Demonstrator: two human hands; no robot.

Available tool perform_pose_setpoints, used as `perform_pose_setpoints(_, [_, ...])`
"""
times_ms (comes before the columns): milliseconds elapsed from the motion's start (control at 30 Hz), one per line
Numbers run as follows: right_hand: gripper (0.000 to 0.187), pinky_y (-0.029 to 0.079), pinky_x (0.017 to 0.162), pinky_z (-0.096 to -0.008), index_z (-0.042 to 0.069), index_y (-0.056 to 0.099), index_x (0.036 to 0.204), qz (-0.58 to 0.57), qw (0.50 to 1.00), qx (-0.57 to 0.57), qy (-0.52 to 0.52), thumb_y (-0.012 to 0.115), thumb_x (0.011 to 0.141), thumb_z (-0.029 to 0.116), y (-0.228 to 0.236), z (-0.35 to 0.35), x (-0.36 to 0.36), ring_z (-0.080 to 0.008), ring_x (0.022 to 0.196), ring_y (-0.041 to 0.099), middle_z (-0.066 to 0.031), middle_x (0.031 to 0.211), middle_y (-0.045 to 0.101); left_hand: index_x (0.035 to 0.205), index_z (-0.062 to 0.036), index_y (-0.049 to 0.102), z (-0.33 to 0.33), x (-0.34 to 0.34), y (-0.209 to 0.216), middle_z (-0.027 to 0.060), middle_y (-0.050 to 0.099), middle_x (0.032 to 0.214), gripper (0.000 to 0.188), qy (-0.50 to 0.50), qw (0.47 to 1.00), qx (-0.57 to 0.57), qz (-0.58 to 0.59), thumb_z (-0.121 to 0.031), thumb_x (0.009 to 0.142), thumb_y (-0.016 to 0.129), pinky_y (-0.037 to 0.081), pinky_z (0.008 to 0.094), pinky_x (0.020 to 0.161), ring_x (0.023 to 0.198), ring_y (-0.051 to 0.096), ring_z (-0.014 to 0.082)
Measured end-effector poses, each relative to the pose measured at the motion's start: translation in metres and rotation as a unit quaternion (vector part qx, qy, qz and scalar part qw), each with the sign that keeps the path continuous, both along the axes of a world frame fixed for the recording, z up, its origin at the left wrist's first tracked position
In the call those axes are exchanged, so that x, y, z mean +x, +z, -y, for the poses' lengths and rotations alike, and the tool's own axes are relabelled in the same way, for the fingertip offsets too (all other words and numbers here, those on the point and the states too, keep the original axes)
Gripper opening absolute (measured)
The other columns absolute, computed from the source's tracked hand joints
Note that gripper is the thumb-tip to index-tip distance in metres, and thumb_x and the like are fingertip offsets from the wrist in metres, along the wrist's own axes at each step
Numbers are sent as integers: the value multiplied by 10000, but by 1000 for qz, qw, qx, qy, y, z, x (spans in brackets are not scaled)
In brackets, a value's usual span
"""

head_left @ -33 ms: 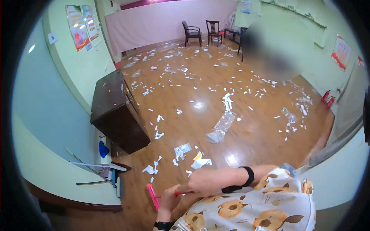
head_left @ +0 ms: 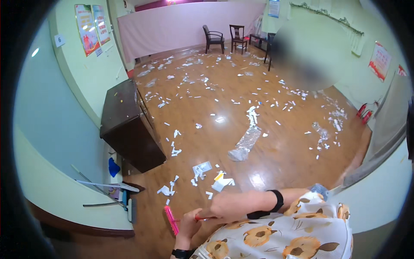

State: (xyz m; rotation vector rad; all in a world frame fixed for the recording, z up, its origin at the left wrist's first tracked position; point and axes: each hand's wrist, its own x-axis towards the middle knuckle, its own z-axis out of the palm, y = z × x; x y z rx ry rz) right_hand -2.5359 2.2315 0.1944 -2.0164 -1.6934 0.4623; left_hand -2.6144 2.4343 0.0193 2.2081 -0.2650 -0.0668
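A pink-headed broom (head_left: 171,220) is held low at the near side, its bristled head close to the floor. My left hand (head_left: 188,224), with a black watch at the wrist, is closed around its red handle (head_left: 201,217) near the head. Further up the handle, my right hand (head_left: 221,205) is closed as well, the forearm reaching in from the right with a black band on it. Just ahead of the broom lie white paper scraps (head_left: 166,190), a crumpled paper piece with yellow on it (head_left: 222,182) and a clear packet (head_left: 202,169).
Clear plastic wrap (head_left: 246,144) and many scraps litter the wooden floor (head_left: 194,140). A dark cabinet (head_left: 133,138) stands at left, with mops and brushes (head_left: 127,203) leaning nearby. Chairs (head_left: 213,41) are at the back; fire extinguishers (head_left: 366,115) stand at right.
The view has shifted very slightly, so the room sits a few pixels to the left. Both hands keep their hold on the broom, and the litter lies the same.
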Motion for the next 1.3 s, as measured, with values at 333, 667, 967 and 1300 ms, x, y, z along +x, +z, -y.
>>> perform_pose_setpoints(333, [233, 489, 534, -469, 68, 612, 985, 33, 992, -24, -116, 537, 881, 262, -44, -5, -73, -377, 571, 608, -183, 598, 594, 1025, -44, 651, -6, -32, -86, 172, 670, 925, 327, -36, 996, -73, -41, -55, 702, 702, 527, 355, 728, 859, 664, 305])
perform_pose_setpoints(667, [240, 493, 600, -463, 10, 615, 924, -28, 992, -25, -117, 534, 866, 229, -22, 50, -85, -393, 647, 616, -218, 657, 607, 960, -91, 662, 18, -48, -114, 162, 658, 861, 249, -46, 992, -16, -113, -42, 717, 683, 512, 371, 714, 810, 636, 349])
perform_pose_setpoints(967, [321, 498, 617, -391, 72, 634, 1109, -128, 991, -29, -7, 647, 790, 111, -9, 66, -37, -329, 687, 614, -173, 830, 641, 867, -104, 624, 68, -101, -26, 166, 636, 856, 104, 144, 976, 83, -143, -189, 808, 608, 477, 453, 680, 836, 615, 355])
perform_pose_setpoints(1300, [204, 491, 628, -380, 28, 674, 953, -25, 966, -216, 142, 620, 798, 150, -51, -47, -87, -331, 694, 620, -168, 779, 656, 924, -58, 652, 62, -231, -47, 190, 661, 870, 305, 313, 881, 132, -329, -336, 804, 616, 507, 462, 728, 843, 637, 364])
